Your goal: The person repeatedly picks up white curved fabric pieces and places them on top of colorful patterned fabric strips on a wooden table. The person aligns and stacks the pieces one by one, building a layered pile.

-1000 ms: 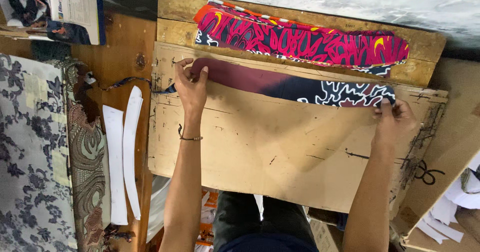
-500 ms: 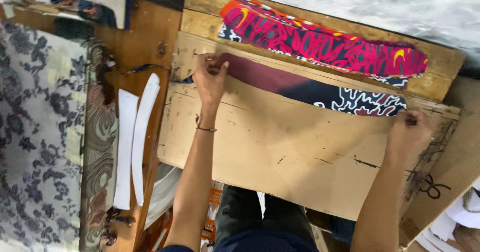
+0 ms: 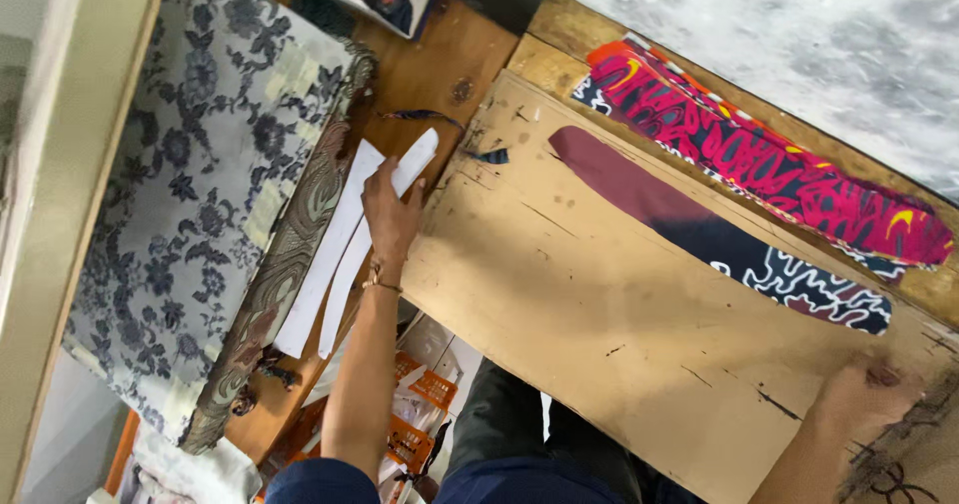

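— Paper patterns (image 3: pixel 345 239), those two long white strips, lie on the brown bench beside the plywood board (image 3: pixel 619 324); the left hand (image 3: pixel 392 216) rests on their upper ends, fingers loosely curled, not gripping that I can see.

— And the right hand (image 3: pixel 857 396)?

— Closed down on the board's far corner; whether it pinches anything, I can't tell.

— Much done?

— I'd say one dark patterned fabric strip (image 3: pixel 714 229) lies flat on the board, with a red stack (image 3: pixel 769 159) behind.
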